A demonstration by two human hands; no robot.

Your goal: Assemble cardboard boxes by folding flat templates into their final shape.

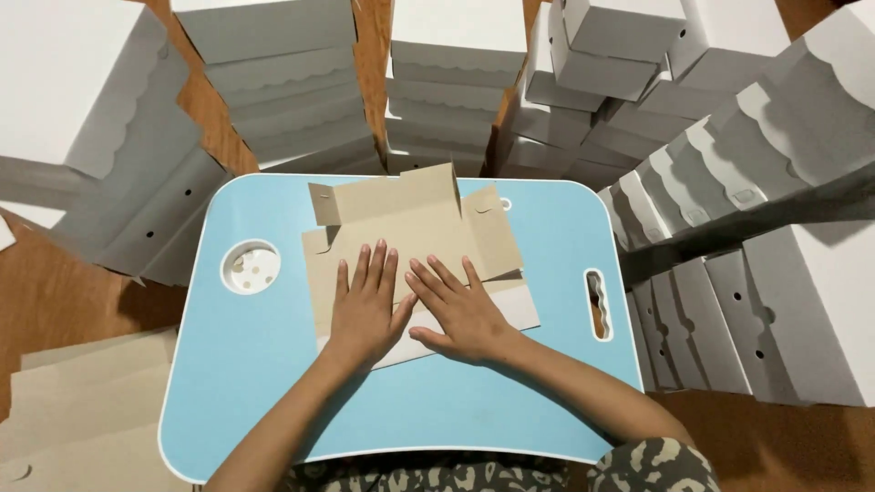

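Observation:
A flat brown cardboard box blank [410, 223] lies on a light blue lap table [538, 401], its far flaps partly raised. My left hand [365, 305] presses flat on the blank's near left part, fingers spread. My right hand [460, 310] lies palm down beside it on the near right part, touching the left hand at the thumbs. Neither hand grips anything.
Stacks of folded white boxes [292, 82] ring the table at the back, with more white boxes at the right [775, 273] and left [82, 137]. A pile of flat brown blanks [82, 401] lies at the near left on the wooden floor. The table has a round cup hole [250, 266] and a handle slot [598, 303].

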